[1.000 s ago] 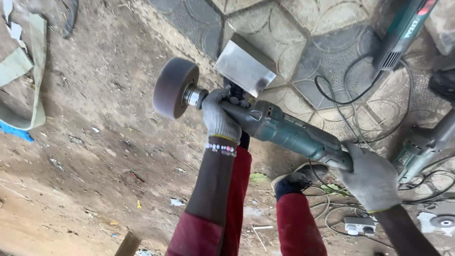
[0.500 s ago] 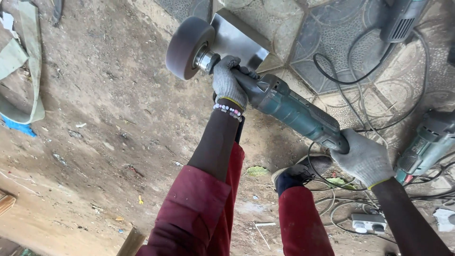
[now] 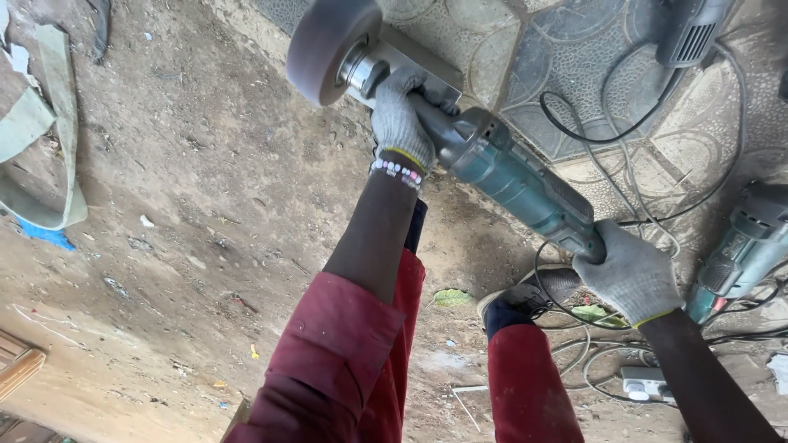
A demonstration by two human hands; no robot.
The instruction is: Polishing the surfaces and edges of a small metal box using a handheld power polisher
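**Two gloved hands, one polisher lifted higher**

Two hands held the long teal-green electric polisher clear of the ground. My left hand, in a grey knitted glove, was closed tightly around the neck of the tool just behind the spindle. My right hand, gloved the same way, was clenched fully round the rear end of the body where the black cable leaves it.

Compared with a second before, the tool had swung up and away from me: the grey-brown cylindrical sanding drum now sat near the top edge of my view, and the shiny square metal piece behind it lay partly hidden by the drum and my left glove. I judged that I was bringing the drum onto that metal, though I could not tell whether the two touched.

The drum looked dull, smooth and evenly worn, mounted on a bright steel spindle. Below it lay bare dirt ground, and patterned paving slabs beneath the tool's body. A second green power tool lay just beside my right hand.
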